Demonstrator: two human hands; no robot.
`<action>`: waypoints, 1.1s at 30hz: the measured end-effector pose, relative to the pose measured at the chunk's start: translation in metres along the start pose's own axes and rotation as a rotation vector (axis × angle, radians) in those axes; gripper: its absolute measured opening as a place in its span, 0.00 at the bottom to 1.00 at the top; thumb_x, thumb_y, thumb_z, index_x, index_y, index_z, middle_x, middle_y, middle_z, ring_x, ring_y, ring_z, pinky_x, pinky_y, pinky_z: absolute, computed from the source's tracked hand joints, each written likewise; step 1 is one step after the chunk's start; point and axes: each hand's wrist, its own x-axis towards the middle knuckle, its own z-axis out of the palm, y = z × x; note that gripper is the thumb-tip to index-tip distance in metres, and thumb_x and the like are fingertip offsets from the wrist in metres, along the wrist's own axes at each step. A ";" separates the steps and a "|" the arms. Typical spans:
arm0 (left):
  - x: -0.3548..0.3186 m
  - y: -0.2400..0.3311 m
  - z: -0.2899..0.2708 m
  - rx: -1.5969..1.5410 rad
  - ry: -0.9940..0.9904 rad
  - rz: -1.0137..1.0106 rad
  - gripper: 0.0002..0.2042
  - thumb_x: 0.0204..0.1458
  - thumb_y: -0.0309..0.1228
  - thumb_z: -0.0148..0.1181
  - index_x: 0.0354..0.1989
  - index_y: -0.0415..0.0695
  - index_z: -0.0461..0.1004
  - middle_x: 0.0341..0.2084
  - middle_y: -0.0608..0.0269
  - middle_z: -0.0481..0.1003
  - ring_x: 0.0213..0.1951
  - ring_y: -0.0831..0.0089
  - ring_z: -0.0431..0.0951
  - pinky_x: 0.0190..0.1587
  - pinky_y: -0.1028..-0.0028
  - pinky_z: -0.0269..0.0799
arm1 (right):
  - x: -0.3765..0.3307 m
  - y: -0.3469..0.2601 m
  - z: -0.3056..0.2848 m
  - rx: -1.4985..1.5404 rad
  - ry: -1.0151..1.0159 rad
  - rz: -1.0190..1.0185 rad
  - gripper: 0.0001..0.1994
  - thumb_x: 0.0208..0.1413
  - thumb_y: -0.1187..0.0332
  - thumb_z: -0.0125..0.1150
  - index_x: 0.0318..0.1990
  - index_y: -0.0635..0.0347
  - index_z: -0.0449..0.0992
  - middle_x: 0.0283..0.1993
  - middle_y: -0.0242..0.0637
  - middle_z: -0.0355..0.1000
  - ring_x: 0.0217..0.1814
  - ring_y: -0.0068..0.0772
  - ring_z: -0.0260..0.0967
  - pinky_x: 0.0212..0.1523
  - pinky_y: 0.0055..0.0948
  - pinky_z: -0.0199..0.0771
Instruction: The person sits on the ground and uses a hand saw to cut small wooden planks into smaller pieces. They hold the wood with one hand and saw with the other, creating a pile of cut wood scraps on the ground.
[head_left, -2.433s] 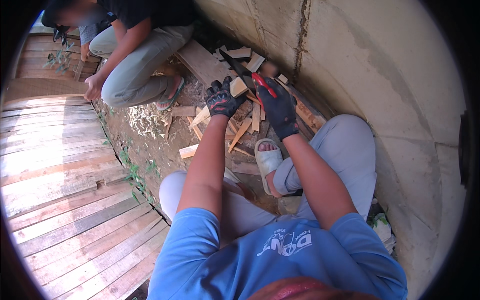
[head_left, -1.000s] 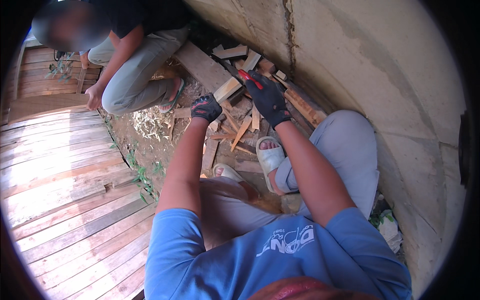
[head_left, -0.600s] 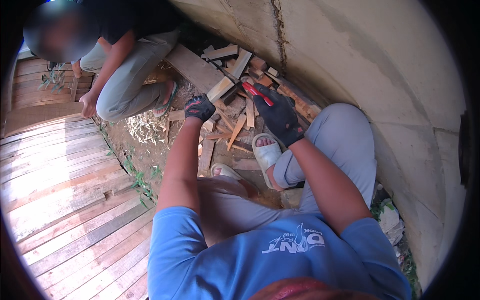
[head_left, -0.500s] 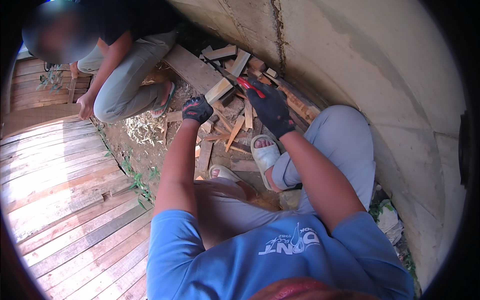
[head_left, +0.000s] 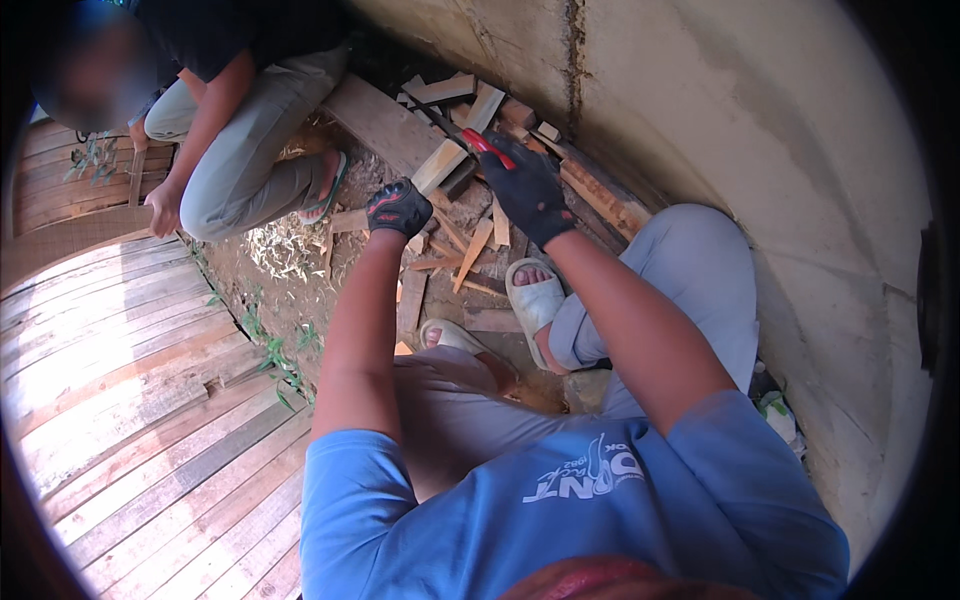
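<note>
My gloved right hand (head_left: 527, 195) is wrapped around a red-handled tool (head_left: 470, 137) at about 12 o'clock, its tip on a wood block (head_left: 440, 165). Left hand (head_left: 398, 208) is curled on scrap wood (head_left: 472, 250) just beside it.

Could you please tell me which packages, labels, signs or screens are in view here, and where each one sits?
Shirt print: on the blue shirt, low in the picture; pale lettering, seen upside down.
Glove patch: a small red mark on the back of the black left glove.
No packages, signs or screens show.
</note>
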 end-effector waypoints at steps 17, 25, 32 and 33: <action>0.007 -0.009 0.000 0.086 0.051 0.090 0.17 0.50 0.37 0.56 0.42 0.41 0.83 0.39 0.41 0.84 0.44 0.43 0.85 0.49 0.50 0.81 | 0.026 -0.023 0.003 -0.095 -0.158 0.040 0.21 0.69 0.53 0.54 0.60 0.54 0.81 0.58 0.48 0.80 0.61 0.52 0.77 0.63 0.46 0.74; -0.002 -0.010 0.006 0.023 0.036 0.016 0.16 0.51 0.38 0.56 0.38 0.41 0.85 0.39 0.40 0.84 0.43 0.42 0.86 0.48 0.51 0.81 | -0.033 -0.036 -0.066 -0.040 -0.060 -0.108 0.20 0.68 0.56 0.54 0.61 0.53 0.79 0.49 0.49 0.82 0.50 0.57 0.80 0.54 0.50 0.77; 0.009 0.007 -0.007 -0.042 -0.038 -0.039 0.21 0.53 0.42 0.56 0.45 0.39 0.86 0.45 0.38 0.83 0.49 0.42 0.85 0.53 0.51 0.80 | 0.024 0.022 -0.003 0.037 -0.015 -0.066 0.21 0.68 0.53 0.55 0.59 0.54 0.82 0.51 0.50 0.82 0.54 0.56 0.80 0.59 0.47 0.77; 0.008 0.004 -0.008 -0.050 -0.062 -0.066 0.22 0.53 0.42 0.56 0.46 0.38 0.86 0.46 0.38 0.83 0.50 0.41 0.84 0.54 0.51 0.80 | 0.029 0.021 -0.006 -0.019 -0.056 -0.086 0.21 0.68 0.52 0.56 0.58 0.55 0.82 0.52 0.51 0.82 0.55 0.56 0.79 0.59 0.46 0.77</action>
